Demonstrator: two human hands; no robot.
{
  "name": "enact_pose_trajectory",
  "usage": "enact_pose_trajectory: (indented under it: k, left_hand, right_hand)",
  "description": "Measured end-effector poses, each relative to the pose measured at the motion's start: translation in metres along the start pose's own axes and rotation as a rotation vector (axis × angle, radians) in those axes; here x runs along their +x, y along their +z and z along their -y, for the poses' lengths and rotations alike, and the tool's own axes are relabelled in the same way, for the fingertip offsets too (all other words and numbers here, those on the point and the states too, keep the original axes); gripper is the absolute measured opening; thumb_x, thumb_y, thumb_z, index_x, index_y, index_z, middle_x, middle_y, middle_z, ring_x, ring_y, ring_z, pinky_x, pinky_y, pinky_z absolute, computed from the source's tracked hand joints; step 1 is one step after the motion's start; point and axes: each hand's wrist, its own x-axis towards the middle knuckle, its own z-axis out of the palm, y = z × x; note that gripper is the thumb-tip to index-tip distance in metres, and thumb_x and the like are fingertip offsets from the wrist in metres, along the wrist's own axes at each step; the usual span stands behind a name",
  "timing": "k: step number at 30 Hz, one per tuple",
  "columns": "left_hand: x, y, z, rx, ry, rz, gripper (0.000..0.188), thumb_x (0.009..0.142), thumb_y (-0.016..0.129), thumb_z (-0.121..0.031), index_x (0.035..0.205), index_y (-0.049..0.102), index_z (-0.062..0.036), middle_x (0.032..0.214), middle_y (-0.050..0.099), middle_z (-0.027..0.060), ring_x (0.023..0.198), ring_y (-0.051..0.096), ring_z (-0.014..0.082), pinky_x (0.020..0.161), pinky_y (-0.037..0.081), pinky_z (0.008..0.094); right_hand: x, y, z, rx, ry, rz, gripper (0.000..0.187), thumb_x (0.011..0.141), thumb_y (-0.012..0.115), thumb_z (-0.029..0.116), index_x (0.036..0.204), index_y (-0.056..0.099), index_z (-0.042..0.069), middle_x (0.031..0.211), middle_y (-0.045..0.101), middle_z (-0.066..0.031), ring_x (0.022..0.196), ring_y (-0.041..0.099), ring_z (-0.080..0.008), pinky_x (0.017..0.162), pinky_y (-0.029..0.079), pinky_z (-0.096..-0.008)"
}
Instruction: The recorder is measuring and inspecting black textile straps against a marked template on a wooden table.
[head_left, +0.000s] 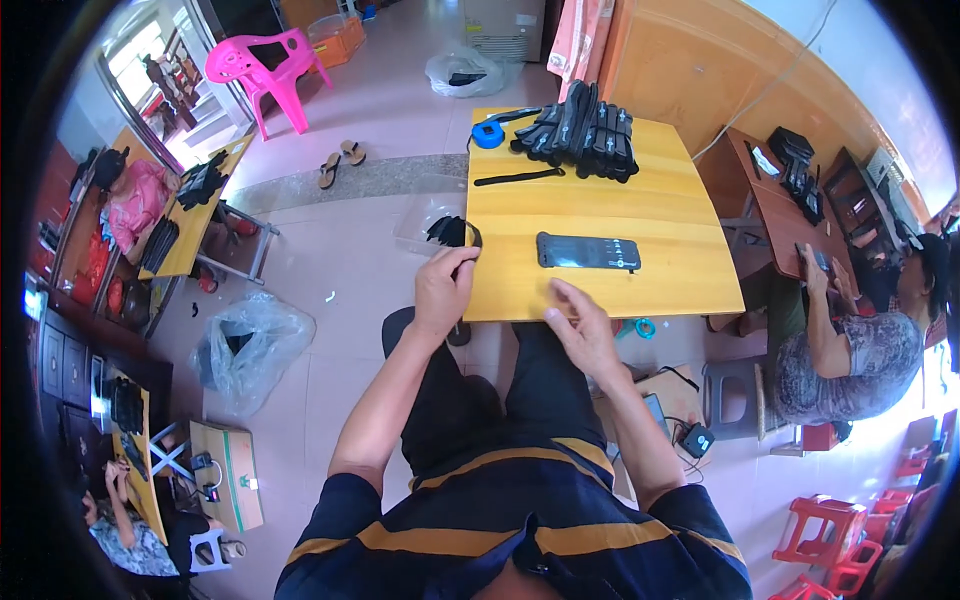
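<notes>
My left hand (444, 290) is closed at the table's left edge, thumb and fingers pinching a thin black strap (474, 234) that curves up above them. My right hand (586, 332) is open and holds nothing, its fingers apart over the front edge of the yellow table (680, 220). Just beyond it lies a flat black rectangular piece (588, 252) with pale printing along one end. Toward the back is a thick pile of black padded strips (578, 135). Left of the pile are a blue tape measure (488, 134) and a narrow black strap (520, 177).
A clear plastic bin (415, 222) with black pieces stands left of the table. Plastic bags (255, 350) lie on the floor. A person (850, 350) sits at a brown table on the right; others sit at tables on the left. A pink chair (268, 70) stands far left.
</notes>
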Motion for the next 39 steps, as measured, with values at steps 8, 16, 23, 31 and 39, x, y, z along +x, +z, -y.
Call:
enact_pose_trajectory:
  k: [8,16,23,31,39]
  left_hand:
    - [-0.053,0.0,-0.091,0.074,0.335,0.243,0.021,0.087,0.07,-0.004,0.107,0.072,-0.009,0.1,0.072,0.0113,0.089,0.071,0.0311,0.074,0.058,0.0382]
    - [-0.049,-0.015,-0.106,-0.174,0.197,0.329,0.026,0.086,0.073,-0.004,0.112,0.069,-0.0029,0.095,0.071,0.0138,0.08,0.071,0.0282,0.072,0.056,0.0343]
    - [-0.012,-0.005,-0.078,-0.062,0.005,0.173,0.026,0.088,0.074,-0.009,0.113,0.069,-0.0012,0.089,0.072,0.0116,0.069,0.069,0.0206,0.064,0.054,0.032]
    - [-0.009,0.015,-0.05,-0.209,-0.254,0.296,0.009,0.09,0.074,-0.008,0.09,0.071,0.0009,0.071,0.069,0.005,0.061,0.063,0.0095,0.059,0.05,0.0242]
    - [0.0,0.037,-0.035,-0.3,-0.548,0.399,0.014,0.092,0.072,-0.013,0.088,0.07,0.0004,0.071,0.069,0.0029,0.059,0.061,0.0069,0.055,0.048,0.0232]
  right_hand:
    - [0.013,0.025,0.03,1.02,0.375,0.066,0.042,0.108,0.053,0.033,0.14,0.053,0.005,0.112,0.068,-0.0059,0.099,0.065,-0.0123,0.085,0.052,-0.0271]
    - [-0.004,-0.008,0.029,1.133,0.499,0.114,0.036,0.106,0.053,0.027,0.126,0.063,-0.001,0.08,0.058,0.0003,0.066,0.056,-0.0108,0.063,0.048,-0.0258]
    - [-0.01,-0.018,0.024,0.771,0.379,0.338,0.043,0.108,0.043,0.036,0.12,0.066,0.001,0.074,0.056,0.0015,0.065,0.053,-0.0093,0.062,0.043,-0.0234]
    - [-0.008,-0.04,0.012,0.637,0.462,0.458,0.037,0.109,0.049,0.033,0.118,0.068,0.002,0.08,0.064,0.0006,0.07,0.059,-0.0078,0.066,0.046,-0.021]
    - [-0.01,-0.106,-0.046,0.445,0.587,0.228,0.018,0.1,0.067,0.026,0.101,0.07,0.008,0.079,0.068,0.003,0.066,0.059,-0.0034,0.06,0.044,-0.0177]
